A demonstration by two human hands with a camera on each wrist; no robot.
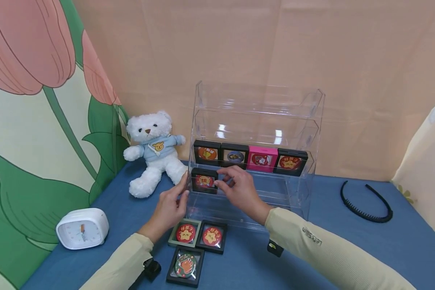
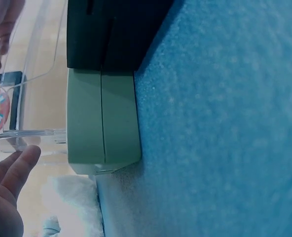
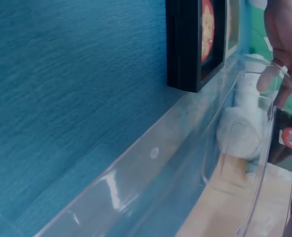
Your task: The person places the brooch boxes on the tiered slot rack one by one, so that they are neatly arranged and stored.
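A black display case with a round red badge (image 1: pixel 204 181) stands upright at the left end of the lower tier of a clear acrylic shelf rack (image 1: pixel 255 219). At its right edge, my right hand (image 1: pixel 241 191) pinches it with thumb and forefinger. My left hand (image 1: pixel 170 207) has its fingers extended against the rack's left side panel; the left wrist view shows these fingers (image 2: pixel 23 165) beside the clear plastic edge. On the tier above stand two black badge cases, a pink case (image 1: pixel 262 158) and another black case (image 1: pixel 293 162) in a row.
Before the rack lie a green-framed case (image 1: pixel 184 233), a black case with a red badge (image 1: pixel 212 237) and a black case with a green badge (image 1: pixel 185 266). A white teddy bear (image 1: pixel 154 155) and white clock (image 1: pixel 82 228) are left; a black headband (image 1: pixel 366 211) lies right.
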